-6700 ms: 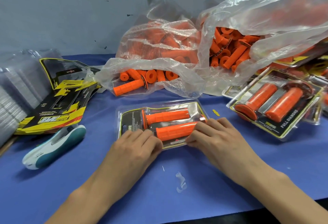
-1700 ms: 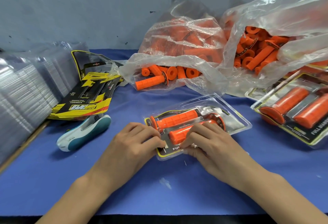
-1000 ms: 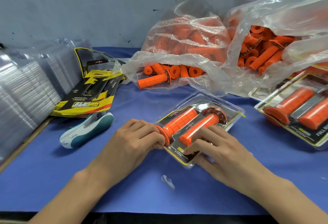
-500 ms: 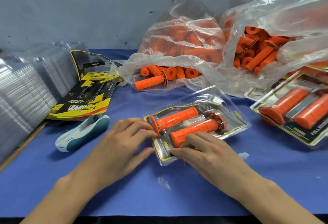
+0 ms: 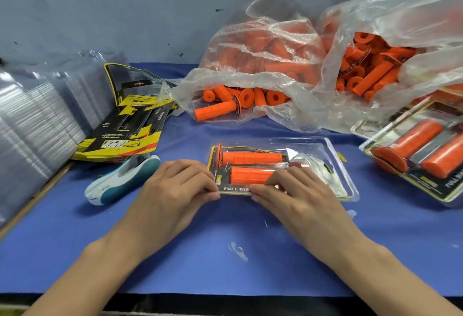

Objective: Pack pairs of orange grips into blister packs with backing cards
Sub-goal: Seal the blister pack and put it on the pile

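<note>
A clear blister pack (image 5: 323, 162) lies flat on the blue table (image 5: 200, 253), with two orange grips (image 5: 250, 158) side by side over a black and yellow backing card. My left hand (image 5: 175, 185) pinches the pack's near left edge. My right hand (image 5: 293, 190) presses its fingertips on the near edge beside it, partly covering the nearer grip. Loose orange grips (image 5: 218, 110) spill from two clear plastic bags (image 5: 263, 47) at the back.
A pile of backing cards (image 5: 120, 137) and a white and teal stapler (image 5: 120, 180) lie at the left. Stacked empty blisters (image 5: 30, 125) fill the far left. Finished packs (image 5: 421, 150) sit at the right. A scrap of clear plastic (image 5: 238, 250) lies near the front.
The pack has been turned from a slanted position to lie square with the table's front edge. Both hands have shifted onto its near edge, fingertips close together.
</note>
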Tool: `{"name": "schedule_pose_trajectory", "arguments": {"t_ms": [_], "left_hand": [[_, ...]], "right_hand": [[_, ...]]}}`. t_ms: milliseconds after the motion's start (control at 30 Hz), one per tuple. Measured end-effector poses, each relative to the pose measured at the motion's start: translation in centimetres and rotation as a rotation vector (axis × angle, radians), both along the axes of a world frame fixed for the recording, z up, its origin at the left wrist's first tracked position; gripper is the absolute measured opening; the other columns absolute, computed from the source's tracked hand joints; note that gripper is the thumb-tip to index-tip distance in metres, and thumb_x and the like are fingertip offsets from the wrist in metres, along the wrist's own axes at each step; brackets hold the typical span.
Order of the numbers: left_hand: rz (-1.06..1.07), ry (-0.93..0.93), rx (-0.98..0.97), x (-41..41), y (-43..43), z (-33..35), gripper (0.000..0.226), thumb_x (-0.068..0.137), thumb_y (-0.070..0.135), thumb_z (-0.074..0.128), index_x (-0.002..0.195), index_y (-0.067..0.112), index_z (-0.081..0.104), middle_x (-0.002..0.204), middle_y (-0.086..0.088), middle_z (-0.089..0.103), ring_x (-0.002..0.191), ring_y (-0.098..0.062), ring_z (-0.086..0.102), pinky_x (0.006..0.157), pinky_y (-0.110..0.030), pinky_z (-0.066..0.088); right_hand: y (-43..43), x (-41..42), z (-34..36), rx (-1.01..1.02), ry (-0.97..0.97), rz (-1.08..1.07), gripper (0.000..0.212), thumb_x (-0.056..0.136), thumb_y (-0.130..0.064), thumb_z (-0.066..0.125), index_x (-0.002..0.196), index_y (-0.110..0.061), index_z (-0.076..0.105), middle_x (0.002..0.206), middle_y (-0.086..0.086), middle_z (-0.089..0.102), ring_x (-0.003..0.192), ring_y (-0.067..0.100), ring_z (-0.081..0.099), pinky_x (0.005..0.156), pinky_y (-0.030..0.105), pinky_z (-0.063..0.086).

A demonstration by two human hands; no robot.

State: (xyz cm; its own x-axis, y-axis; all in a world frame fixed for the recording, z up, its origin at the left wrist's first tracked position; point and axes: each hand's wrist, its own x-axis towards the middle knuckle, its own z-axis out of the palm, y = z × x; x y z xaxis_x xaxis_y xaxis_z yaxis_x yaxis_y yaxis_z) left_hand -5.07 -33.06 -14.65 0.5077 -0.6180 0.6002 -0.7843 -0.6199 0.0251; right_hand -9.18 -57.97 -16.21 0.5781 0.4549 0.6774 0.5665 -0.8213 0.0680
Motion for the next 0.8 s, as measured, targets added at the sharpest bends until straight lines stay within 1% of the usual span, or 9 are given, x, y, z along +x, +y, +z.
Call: {"name": "schedule_pose_trajectory", "arguments": {"t_ms": [100, 167, 300, 433, 600, 700, 800], "left_hand": [[-0.003, 0.055, -0.005, 0.0, 0.3, -0.6, 0.018, 0.095, 0.029, 0.06, 0.086, 0.015, 0.066, 0.096, 0.008, 0.065, 0.098, -0.019, 0.061, 0.082, -0.038, 0.048], [0.004, 0.061, 0.009, -0.2, 0.1, -1.0, 0.018, 0.096, 0.03, 0.059, 0.088, 0.015, 0.064, 0.097, 0.007, 0.063, 0.096, -0.02, 0.059, 0.081, -0.037, 0.048], [0.029, -0.012, 0.041, -0.5, -0.4, -1.3, 0.017, 0.097, 0.031, 0.058, 0.092, 0.017, 0.067, 0.096, 0.003, 0.063, 0.092, -0.022, 0.059, 0.081, -0.033, 0.046], [0.03, -0.091, 0.059, -1.1, -1.6, -1.5, 0.015, 0.097, 0.026, 0.059, 0.094, 0.016, 0.069, 0.091, 0.001, 0.063, 0.084, -0.023, 0.059, 0.081, -0.034, 0.046], [0.0, -0.101, 0.1, -1.5, -2.5, -1.6, 0.013, 0.098, 0.02, 0.058, 0.097, 0.015, 0.07, 0.09, 0.0, 0.063, 0.078, -0.023, 0.06, 0.076, -0.037, 0.05], [0.004, -0.117, 0.094, -1.7, -2.7, -1.6, 0.016, 0.1, 0.02, 0.056, 0.096, 0.015, 0.07, 0.088, 0.0, 0.063, 0.076, -0.023, 0.059, 0.074, -0.039, 0.05], [-0.033, -0.133, 0.118, -1.8, -3.1, -1.7, 0.017, 0.101, 0.021, 0.055, 0.095, 0.016, 0.069, 0.088, 0.0, 0.063, 0.076, -0.023, 0.058, 0.072, -0.039, 0.05]], "right_hand": [[0.1, 0.1, -0.2, 0.014, -0.006, -0.014, 0.018, 0.101, -0.027, 0.057, 0.098, -0.019, 0.073, 0.083, 0.0, 0.058, 0.071, 0.023, 0.051, 0.067, 0.041, 0.047], [0.1, 0.1, -0.3, 0.02, 0.001, -0.015, 0.018, 0.101, -0.028, 0.057, 0.098, -0.02, 0.074, 0.083, -0.001, 0.059, 0.07, 0.023, 0.051, 0.066, 0.04, 0.048], [0.0, 0.1, -0.3, 0.015, 0.013, -0.008, 0.019, 0.1, -0.028, 0.057, 0.097, -0.02, 0.073, 0.082, -0.001, 0.058, 0.069, 0.023, 0.051, 0.064, 0.038, 0.047], [0.3, 0.0, -0.4, -0.003, 0.023, 0.005, 0.02, 0.101, -0.028, 0.055, 0.096, -0.02, 0.073, 0.081, -0.001, 0.056, 0.068, 0.022, 0.05, 0.063, 0.034, 0.044], [0.4, 0.1, -0.6, -0.055, 0.023, 0.009, 0.018, 0.101, -0.028, 0.056, 0.097, -0.022, 0.072, 0.083, -0.002, 0.057, 0.069, 0.021, 0.048, 0.064, 0.034, 0.044], [0.5, -0.2, -0.5, -0.069, 0.031, -0.002, 0.018, 0.102, -0.029, 0.054, 0.097, -0.022, 0.07, 0.087, -0.003, 0.058, 0.07, 0.021, 0.048, 0.065, 0.034, 0.043], [0.7, -0.4, -0.5, -0.068, 0.072, 0.019, 0.018, 0.101, -0.028, 0.053, 0.092, -0.022, 0.068, 0.087, -0.004, 0.057, 0.071, 0.02, 0.049, 0.065, 0.036, 0.045]]}}
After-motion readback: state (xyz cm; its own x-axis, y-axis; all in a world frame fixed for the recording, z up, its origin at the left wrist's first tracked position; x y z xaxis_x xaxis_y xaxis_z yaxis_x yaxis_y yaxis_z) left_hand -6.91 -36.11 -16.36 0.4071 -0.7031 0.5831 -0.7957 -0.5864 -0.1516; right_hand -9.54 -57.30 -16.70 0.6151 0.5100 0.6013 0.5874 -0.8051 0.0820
